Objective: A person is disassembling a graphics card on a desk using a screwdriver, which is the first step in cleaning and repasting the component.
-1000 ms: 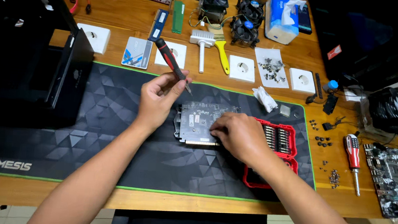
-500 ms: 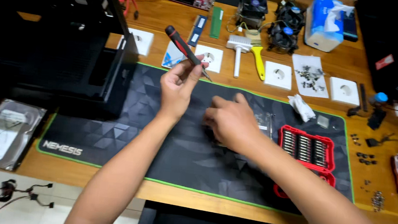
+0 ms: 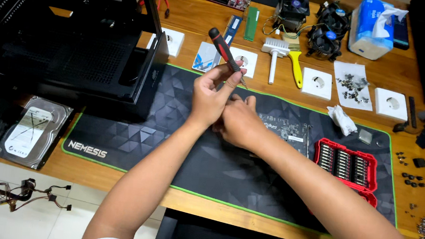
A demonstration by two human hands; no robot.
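My left hand (image 3: 210, 96) is raised over the dark desk mat (image 3: 134, 133) and holds a red and black screwdriver (image 3: 224, 47), shaft pointing down to the right. My right hand (image 3: 242, 123) is pressed against the left one, fingers bunched just below the screwdriver's tip. Whether those fingers pinch anything is hidden. A dark circuit card (image 3: 286, 128) with a metal bracket lies flat on the mat just right of my right hand. A red case of screwdriver bits (image 3: 347, 164) lies open beyond it.
A black computer case (image 3: 75, 46) stands at the left, a hard drive (image 3: 35, 129) in front of it. At the back lie white paper squares with screws (image 3: 352, 88), a yellow-handled brush (image 3: 295, 62), cooler fans (image 3: 327, 35), memory sticks (image 3: 251, 23) and a tissue pack (image 3: 372, 26). Loose screws (image 3: 412, 179) lie at the right.
My right hand has come off the circuit card and moved left against my left hand. The left hand has lifted the screwdriver. The view has swung left, showing more of the case.
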